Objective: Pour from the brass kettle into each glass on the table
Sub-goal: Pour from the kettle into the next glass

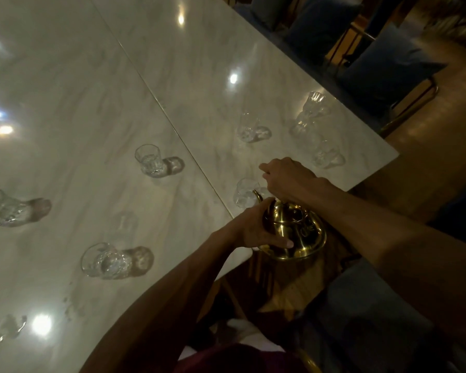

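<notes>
The brass kettle [296,232] is tilted at the table's near edge, its spout over a clear glass [244,193]. My right hand [288,179] grips its handle from above; the handle itself is hidden under the hand. My left hand [256,230] presses against the kettle's side. Several more clear glasses stand on the white marble table [92,103], among them one near the seam [148,161], one near my left forearm [102,262] and one at the left edge [6,210]. Whether liquid is flowing is too dim to tell.
Further glasses stand at the right end of the table [249,129], [311,111], [327,154]. Blue cushioned chairs [388,68] line the far side. A brown floor lies beyond the table's right edge. A seam runs diagonally across the tabletop.
</notes>
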{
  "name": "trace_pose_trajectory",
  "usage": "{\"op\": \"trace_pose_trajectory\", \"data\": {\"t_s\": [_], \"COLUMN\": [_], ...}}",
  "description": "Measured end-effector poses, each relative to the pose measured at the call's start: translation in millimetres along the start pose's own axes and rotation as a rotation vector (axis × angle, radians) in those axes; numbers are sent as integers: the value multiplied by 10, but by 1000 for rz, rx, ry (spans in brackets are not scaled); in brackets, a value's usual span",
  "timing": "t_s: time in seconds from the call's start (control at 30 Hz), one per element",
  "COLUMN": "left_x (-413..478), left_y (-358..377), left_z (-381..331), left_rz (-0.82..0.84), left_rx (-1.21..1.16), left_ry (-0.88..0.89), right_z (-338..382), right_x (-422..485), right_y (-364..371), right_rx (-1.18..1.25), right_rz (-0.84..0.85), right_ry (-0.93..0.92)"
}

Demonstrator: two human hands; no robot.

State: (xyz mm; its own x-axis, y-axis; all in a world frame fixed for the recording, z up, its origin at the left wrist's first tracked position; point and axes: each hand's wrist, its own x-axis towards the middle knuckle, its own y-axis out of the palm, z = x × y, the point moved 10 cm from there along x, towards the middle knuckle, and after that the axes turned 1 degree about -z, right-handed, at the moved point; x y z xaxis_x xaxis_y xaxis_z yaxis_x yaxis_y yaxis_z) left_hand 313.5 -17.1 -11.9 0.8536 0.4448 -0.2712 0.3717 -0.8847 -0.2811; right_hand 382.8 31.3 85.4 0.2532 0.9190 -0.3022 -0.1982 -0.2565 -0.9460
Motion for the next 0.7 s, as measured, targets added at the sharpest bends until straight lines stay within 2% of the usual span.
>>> {"op": "trace_pose_trajectory", "data": {"t_s": [0.7], "left_x": [11], "left_y": [75], "left_z": [24], "left_rz": [-7], "left_rx": [16], "left_ry": [5], "right_z": [-43], "right_x": [5], "right_y": [74], "right_rx": [-9], "right_rz": [7], "right_ry": [-15]}}
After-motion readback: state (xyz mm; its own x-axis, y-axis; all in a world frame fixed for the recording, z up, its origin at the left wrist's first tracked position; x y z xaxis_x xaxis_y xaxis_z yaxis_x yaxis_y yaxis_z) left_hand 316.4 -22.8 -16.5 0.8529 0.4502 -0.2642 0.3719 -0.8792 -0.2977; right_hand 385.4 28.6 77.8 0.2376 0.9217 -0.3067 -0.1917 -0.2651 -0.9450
